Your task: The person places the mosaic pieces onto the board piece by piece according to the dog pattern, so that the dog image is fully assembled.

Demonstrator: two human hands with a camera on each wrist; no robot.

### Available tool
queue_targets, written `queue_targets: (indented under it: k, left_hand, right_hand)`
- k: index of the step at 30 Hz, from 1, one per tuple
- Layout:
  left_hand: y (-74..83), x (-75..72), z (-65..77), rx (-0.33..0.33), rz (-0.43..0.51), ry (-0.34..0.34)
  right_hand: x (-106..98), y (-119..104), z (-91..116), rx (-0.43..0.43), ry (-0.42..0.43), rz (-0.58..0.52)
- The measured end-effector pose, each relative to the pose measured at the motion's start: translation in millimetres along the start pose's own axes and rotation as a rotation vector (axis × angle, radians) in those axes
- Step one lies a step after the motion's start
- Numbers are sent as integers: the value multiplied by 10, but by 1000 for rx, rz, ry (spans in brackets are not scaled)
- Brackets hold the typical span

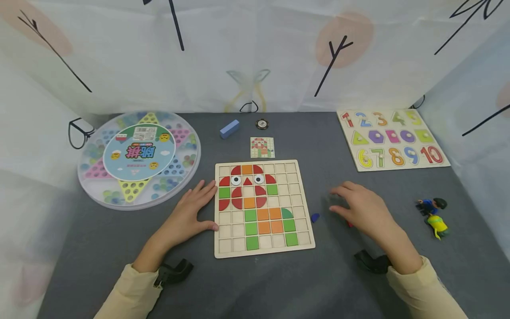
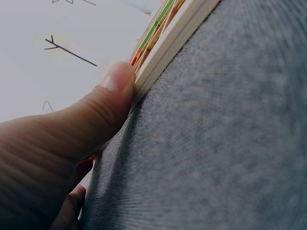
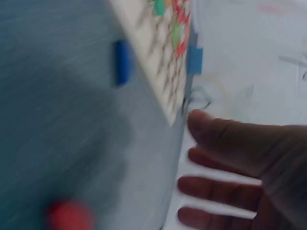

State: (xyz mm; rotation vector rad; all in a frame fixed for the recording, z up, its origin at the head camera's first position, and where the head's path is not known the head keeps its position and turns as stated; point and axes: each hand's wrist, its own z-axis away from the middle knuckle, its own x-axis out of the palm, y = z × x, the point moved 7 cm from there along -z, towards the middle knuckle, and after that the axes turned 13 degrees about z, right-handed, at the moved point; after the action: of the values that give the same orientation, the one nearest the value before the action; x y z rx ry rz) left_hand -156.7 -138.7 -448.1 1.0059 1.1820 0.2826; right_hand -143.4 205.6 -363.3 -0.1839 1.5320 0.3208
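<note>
A wooden grid board (image 1: 229,232) lies on the table with red, orange and green tiles and two eye pieces forming a picture. My left hand (image 1: 187,215) rests at its left edge, the straight thumb (image 2: 108,93) against the side. Right of the board hovers my right hand (image 1: 360,210), thumb and fingers apart with nothing between them. A small blue piece (image 1: 315,217) sits beside the board's right edge. Partly hidden under the right hand is a red piece (image 1: 350,224), blurred in the right wrist view. Beyond the board lies a small pattern card (image 1: 262,147).
A round Chinese checkers box (image 1: 139,155) stands at the back left. At the back right lies a number-and-shape puzzle board (image 1: 392,139). A blue block (image 1: 229,129) and a black round chip (image 1: 262,124) are near the back. Two toy figures (image 1: 436,221) lie far right.
</note>
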Motion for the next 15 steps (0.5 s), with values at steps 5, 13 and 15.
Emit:
queue_targets:
  k: [5,13,15]
  left_hand:
    - [14,-12,-2,15,9,11]
    - [1,-1,-1,-2,-3,-2]
    - [0,-2,-4,-3,-5,-3]
  right_hand:
    - [221,310,328,193,-173,16]
    - [402,313,456,238,-158,-52]
    - [389,278,460,227,-122,-60]
